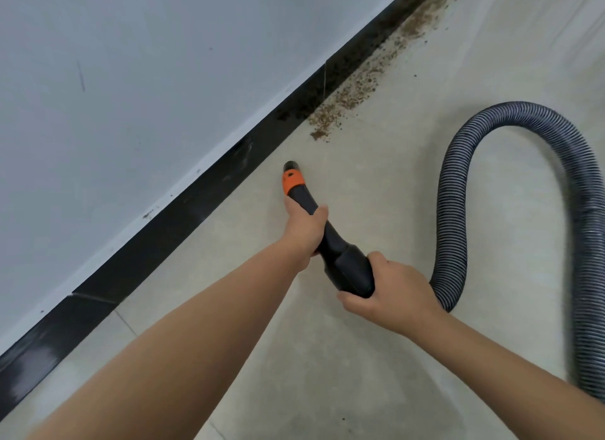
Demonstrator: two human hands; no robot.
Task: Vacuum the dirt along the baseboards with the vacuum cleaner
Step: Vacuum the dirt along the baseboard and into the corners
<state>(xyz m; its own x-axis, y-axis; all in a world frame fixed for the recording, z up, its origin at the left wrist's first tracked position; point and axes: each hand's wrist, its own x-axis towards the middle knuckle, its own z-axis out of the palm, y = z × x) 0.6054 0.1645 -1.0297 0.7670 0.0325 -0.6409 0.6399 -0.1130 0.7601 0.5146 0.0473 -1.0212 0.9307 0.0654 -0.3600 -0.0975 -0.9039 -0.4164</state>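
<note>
The black plastic nozzle [322,233] with an orange band is pointing to 11 o'clock, its tip near the glossy black baseboard [183,207]. The left hand [306,228] is gripping its narrow neck and the right hand [391,292] is gripping its thick end, where the ribbed grey hose [458,210] is looping to 3 o'clock. Brown, grainy dirt [357,89] is lying along the baseboard at 1 o'clock, on the smooth pale floor [376,374].

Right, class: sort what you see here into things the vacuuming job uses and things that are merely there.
In the job: nozzle, hose, dirt, baseboard, left hand, right hand.

Merely there: wall, floor tiles.
</note>
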